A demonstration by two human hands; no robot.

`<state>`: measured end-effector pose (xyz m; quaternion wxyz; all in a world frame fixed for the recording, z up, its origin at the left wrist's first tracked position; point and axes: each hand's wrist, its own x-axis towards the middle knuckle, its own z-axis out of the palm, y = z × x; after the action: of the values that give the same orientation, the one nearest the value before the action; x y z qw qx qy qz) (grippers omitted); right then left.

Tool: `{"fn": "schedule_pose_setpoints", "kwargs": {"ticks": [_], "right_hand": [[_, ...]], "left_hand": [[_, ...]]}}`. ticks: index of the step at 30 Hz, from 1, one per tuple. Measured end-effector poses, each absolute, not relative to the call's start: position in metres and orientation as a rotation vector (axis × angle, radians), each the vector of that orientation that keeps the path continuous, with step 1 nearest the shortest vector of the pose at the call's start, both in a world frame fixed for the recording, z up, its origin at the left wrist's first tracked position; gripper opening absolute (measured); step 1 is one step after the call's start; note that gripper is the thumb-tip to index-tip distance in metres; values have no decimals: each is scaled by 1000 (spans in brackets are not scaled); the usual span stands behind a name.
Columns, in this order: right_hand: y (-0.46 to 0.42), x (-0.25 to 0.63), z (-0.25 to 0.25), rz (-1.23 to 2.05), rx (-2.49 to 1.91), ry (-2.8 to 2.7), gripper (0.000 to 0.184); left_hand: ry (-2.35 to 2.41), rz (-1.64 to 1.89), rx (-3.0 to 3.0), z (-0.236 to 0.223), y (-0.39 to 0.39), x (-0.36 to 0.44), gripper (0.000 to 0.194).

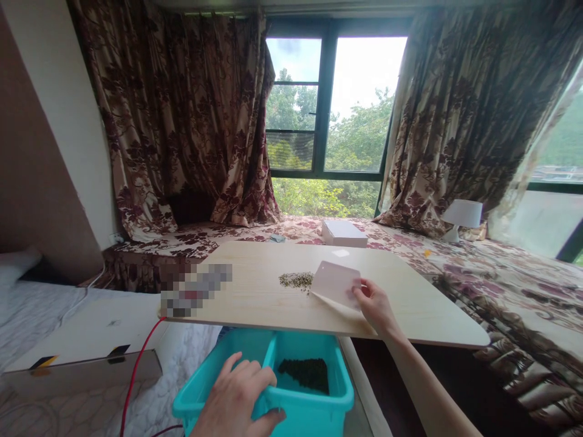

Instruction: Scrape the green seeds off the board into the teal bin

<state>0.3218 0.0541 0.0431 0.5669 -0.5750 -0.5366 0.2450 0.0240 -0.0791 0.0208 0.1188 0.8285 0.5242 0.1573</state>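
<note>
My right hand (376, 303) pinches a thin white flat sheet, a scraper-like card (336, 282), by its right edge. The card is tilted, its lower left edge beside a scattered patch of small greenish beans or seeds (294, 280) on the light wooden tabletop (255, 303). In front of the table edge is a turquoise two-compartment bin (314, 402). Over its near rim, by the divider, my left hand (243, 391) is closed, thumb on the outside. Dark green grains (306, 373) lie in the right compartment; my hand hides part of the left one.
A blurred-out object (195, 291) lies at the table's left end, with a red cable (136, 367) hanging down. Left of the bin, a white carton (86, 340) rests on the bedding. Behind the table are a white box (345, 233) and a lamp (462, 215).
</note>
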Motion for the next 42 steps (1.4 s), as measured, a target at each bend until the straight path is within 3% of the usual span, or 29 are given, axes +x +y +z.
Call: {"fn": "schedule_pose_setpoints", "kwargs": {"ticks": [10, 29, 42], "right_hand": [[47, 320, 44, 631, -1352, -1271, 25], [53, 313, 50, 576, -1361, -1296, 30], [50, 317, 48, 583, -1330, -1344, 27]], "left_hand": [[1506, 440, 2408, 23, -77, 21, 18], [1549, 521, 2442, 17, -78, 25, 19], [1548, 389, 2393, 26, -79, 25, 16]]}}
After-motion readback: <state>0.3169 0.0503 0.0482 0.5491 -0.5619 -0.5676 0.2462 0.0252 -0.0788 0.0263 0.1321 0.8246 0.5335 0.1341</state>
